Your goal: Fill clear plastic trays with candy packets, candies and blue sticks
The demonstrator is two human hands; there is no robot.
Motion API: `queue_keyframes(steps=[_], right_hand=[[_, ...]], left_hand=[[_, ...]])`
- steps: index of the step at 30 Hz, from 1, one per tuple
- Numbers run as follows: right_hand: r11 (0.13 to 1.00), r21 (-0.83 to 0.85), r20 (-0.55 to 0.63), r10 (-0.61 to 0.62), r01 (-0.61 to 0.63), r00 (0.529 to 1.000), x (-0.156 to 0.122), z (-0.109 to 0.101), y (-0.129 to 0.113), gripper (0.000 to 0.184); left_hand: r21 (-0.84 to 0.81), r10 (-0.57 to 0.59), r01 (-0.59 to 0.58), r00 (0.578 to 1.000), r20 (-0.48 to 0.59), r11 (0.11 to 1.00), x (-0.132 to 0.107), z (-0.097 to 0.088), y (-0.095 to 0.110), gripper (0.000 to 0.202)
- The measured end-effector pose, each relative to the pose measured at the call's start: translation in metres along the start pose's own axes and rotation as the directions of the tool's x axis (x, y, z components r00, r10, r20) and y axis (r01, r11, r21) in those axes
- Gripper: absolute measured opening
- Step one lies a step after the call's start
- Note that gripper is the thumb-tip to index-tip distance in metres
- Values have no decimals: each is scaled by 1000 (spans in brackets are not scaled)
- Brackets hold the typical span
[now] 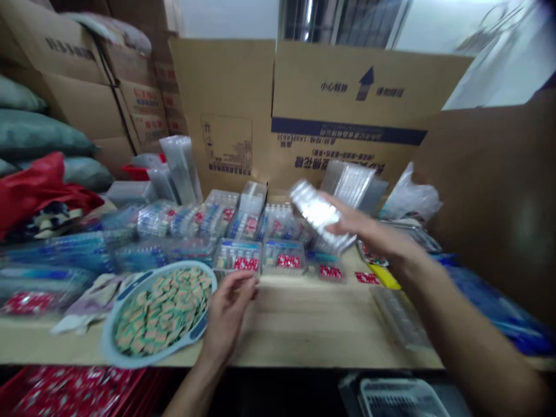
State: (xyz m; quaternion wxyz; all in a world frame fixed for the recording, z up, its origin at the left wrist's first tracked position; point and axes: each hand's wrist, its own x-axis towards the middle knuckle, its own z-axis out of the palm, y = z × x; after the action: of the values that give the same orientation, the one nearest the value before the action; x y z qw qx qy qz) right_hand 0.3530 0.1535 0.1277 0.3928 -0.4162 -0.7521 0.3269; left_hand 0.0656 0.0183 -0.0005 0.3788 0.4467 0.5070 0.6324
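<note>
My right hand (369,234) is raised over the back of the wooden table (304,330) and grips a clear plastic blister case (317,211), blurred by motion. My left hand (228,315) rests low on the table with its fingers curled together, next to the rim of a pale blue oval basket (113,339) full of small green and tan packets. Whether the left fingers hold anything is hidden. Rows of filled clear cases with red labels (245,258) lie just beyond both hands.
Large cardboard boxes (347,110) wall the back and right. Stacks of empty clear cases (180,168) stand behind the rows. Blue packaged items (65,249) and a red bag (35,185) lie left. A clear tray (399,315) lies right; a red crate (73,394) sits below the table edge.
</note>
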Motion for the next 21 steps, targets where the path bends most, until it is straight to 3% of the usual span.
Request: queue_keyframes(steps=[1,3,5,7,10,13,21], right_hand=[[993,105,107,49,-61,993,-28,28,13,86],[954,238,172,141,-180,975,-78,80,38,90],[913,321,139,218,-252,966,-115,118,59,90],[894,337,57,296,-297,954,-139,139,77,90],[894,328,-26,332,-306,943,-157,149,97,90],[899,330,-27,314,-288,949,-165,148,110,88],[853,396,-39,387,-341,921,-180,158,125,92]], left_hand=[[-205,-129,144,988,84,968,-1,22,-4,45],[-462,-259,330,942,211,823,-6,57,-15,50],[-572,-309,402,916,257,715,-12,77,-26,46],[-610,-362,446,894,265,655,-18,85,-38,44],[-634,-433,505,856,281,586,-27,88,-54,45],[-642,-441,513,850,289,570,-32,94,-64,46],[-533,-412,503,864,290,680,-35,108,-71,48]])
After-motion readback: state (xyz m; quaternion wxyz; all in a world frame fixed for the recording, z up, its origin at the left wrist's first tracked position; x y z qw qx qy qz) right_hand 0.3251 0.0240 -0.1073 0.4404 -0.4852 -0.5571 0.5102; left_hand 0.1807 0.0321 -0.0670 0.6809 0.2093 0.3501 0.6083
